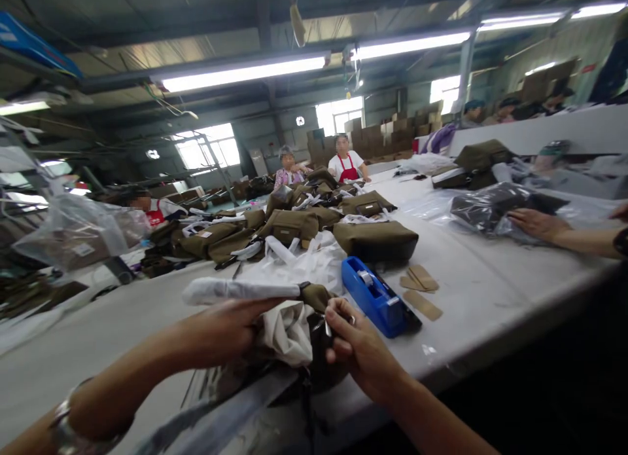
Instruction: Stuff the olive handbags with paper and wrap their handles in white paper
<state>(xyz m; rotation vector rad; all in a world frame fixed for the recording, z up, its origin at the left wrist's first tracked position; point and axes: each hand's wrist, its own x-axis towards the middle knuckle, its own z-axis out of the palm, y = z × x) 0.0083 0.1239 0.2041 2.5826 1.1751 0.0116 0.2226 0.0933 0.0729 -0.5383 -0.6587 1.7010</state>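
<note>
In front of me, near the table edge, an olive and dark bag [321, 363] gapes open with its cream lining [289, 334] bunched out. My left hand [235, 334] grips the bag at its left side; its fingertips are hidden behind the lining. At the bag's right edge, my right hand [358, 344] is closed, finger and thumb pinching a small shiny metal piece [328, 327] whose kind I cannot make out. A handle wrapped in white paper [240, 290] sticks out left above my left hand. A grey wrapped strap [220, 412] runs toward me below.
A blue tape dispenser [375, 298] stands right of the bag, beside brown card pieces [420, 279]. Behind lie white wrapping [304, 262] and a heap of olive bags [289, 226]. At right, a co-worker's hand [537, 224] rests on a plastic-wrapped bag [495, 206].
</note>
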